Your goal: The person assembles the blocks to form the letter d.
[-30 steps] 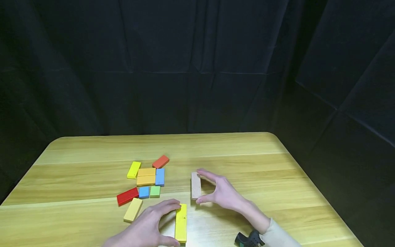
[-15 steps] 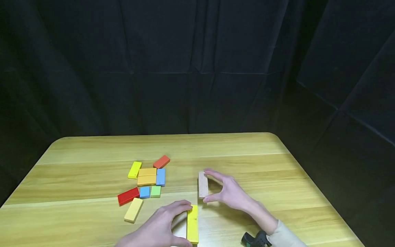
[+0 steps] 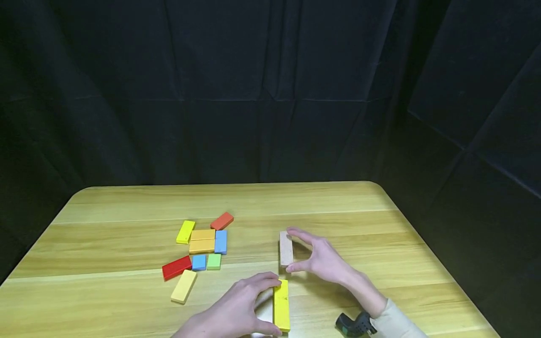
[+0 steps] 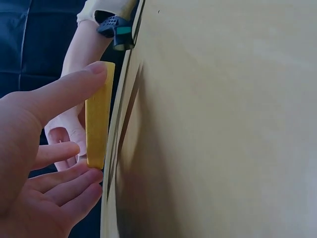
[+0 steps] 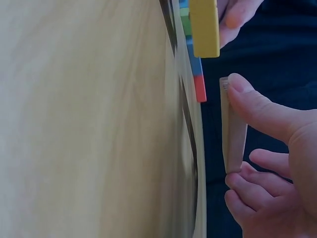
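Note:
Near the front of the table, my left hand [image 3: 236, 305] holds a long yellow block [image 3: 281, 306] by its two ends, thumb at the near end and fingers at the far end. Farther back and a little to the right, my right hand [image 3: 325, 258] pinches a pale pinkish-beige block [image 3: 286, 249] the same way. In the left wrist view the yellow block [image 4: 99, 119] appears raised off the tabletop. A gap also shows between the pale block [image 5: 234, 131] and the table in the right wrist view.
Left of the hands lie a red block [image 3: 176, 268], a cream block [image 3: 183, 287], orange blocks [image 3: 202, 246], a blue block [image 3: 220, 242], a small blue block [image 3: 199, 262], a green block [image 3: 213, 261], a small yellow block [image 3: 185, 232] and an orange-red block [image 3: 221, 220]. Behind hangs a dark curtain [image 3: 228, 117].
Both hands have moved to the right, each carrying its block. The left hand has come farther than the right, so the two blocks are now nearly in line. The other blocks stay in place.

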A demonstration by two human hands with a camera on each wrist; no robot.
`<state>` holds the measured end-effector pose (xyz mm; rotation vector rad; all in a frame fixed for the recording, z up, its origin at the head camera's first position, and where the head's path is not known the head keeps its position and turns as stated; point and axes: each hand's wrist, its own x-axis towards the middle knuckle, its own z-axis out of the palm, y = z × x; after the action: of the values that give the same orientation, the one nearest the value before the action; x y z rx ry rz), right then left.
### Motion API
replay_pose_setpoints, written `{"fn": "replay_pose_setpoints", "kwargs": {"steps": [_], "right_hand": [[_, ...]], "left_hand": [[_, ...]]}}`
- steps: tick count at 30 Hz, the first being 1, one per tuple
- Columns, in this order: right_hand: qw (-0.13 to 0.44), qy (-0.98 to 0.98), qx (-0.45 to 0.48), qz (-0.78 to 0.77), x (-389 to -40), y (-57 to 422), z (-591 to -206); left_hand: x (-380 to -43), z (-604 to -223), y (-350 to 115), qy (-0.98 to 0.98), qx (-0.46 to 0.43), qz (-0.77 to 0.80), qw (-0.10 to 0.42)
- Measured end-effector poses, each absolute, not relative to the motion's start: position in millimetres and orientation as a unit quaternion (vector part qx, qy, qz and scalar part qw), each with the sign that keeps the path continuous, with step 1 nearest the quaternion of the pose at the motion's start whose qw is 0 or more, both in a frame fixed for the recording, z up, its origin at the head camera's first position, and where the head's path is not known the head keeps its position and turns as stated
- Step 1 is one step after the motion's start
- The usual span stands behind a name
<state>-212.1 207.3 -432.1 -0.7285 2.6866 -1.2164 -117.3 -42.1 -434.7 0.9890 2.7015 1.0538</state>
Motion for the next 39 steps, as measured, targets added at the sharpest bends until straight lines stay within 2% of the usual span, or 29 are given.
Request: {"fn": "replay_pose_setpoints", "kwargs": {"steps": [27,39], "right_hand": [[0.047,0.888,-0.244,-0.387,-234.5,232.0,-447.8],[0.081,0.877,-0.257,-0.398,-237.3,237.4,-448.8]], "left_hand": [[-130.8,-442.8,-0.7,0.901,0.29,0.322,0.034],[-130.0,-444.3,1.3,0.897,0.291,0.33,0.046]]}}
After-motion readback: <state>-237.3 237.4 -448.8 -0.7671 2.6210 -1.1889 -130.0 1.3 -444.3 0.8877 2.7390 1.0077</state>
